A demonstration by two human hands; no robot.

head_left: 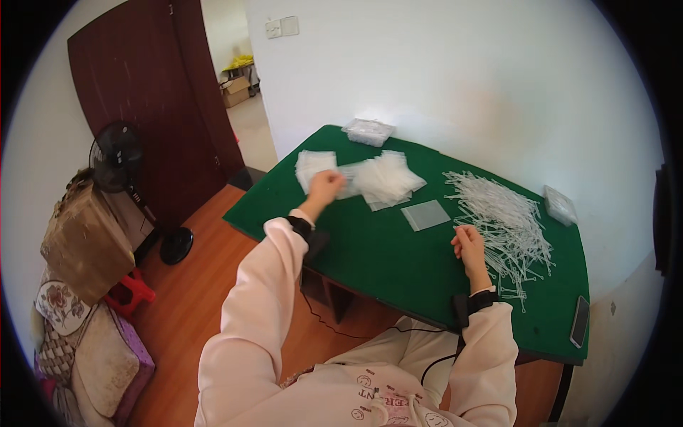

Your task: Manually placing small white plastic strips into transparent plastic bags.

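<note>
My left hand (326, 186) is over the left part of the green-covered table, its fingers closed on a clear plastic bag (350, 179) that is smeared by motion. Just beyond it lies a small stack of clear bags (313, 163), and to its right a larger, fanned-out heap of bags (390, 178). One flat clear bag (427, 215) rests alone between my hands. My right hand (469, 245) is at the left edge of a big pile of thin clear plastic sticks with looped ends (501, 220). Its fingers are curled together; what they hold, if anything, is too small to make out.
The green table (384, 274) stands against a white wall. Clear packs lie at its back edge (368, 132) and right side (560, 206). A phone (580, 322) lies at the right corner. To the left are a black fan (117, 156), a cardboard box (87, 240) and a red stool (135, 292).
</note>
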